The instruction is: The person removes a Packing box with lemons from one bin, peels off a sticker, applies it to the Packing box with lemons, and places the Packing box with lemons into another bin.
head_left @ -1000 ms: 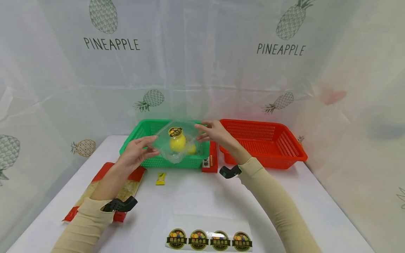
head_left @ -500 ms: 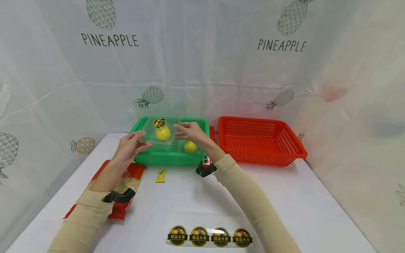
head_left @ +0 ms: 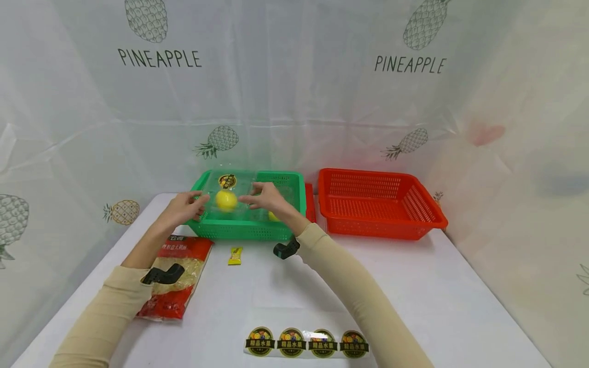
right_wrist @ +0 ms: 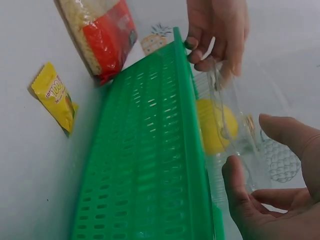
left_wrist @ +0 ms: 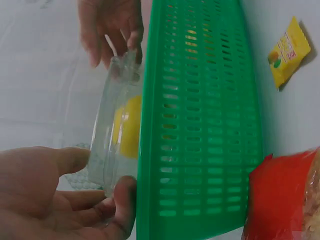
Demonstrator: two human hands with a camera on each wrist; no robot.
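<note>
A clear plastic fruit box (head_left: 239, 179) with a round dark label (head_left: 227, 181) on its lid and a yellow round fruit (head_left: 226, 201) inside is at the left part of the green basket (head_left: 248, 230). My left hand (head_left: 185, 208) holds the box's left edge between thumb and fingers. At its right edge, my right hand (head_left: 266, 198) pinches it, thumb above and fingers below in the right wrist view. In the left wrist view the box (left_wrist: 105, 130) stands partly above the basket rim. Another yellow fruit (head_left: 273, 216) sits in the basket, partly hidden by my right hand.
To the right stands a red basket (head_left: 377, 225). A red pasta bag (head_left: 177, 296) lies front left, beside a small yellow packet (head_left: 235, 255). A red box (head_left: 310, 203) is between the baskets. A sheet of round labels (head_left: 307, 343) lies at the front edge.
Both hands have moved left and lowered the clear box from in front of the green basket to its left part. The second yellow fruit, earlier seen behind the box, is now apart from it.
</note>
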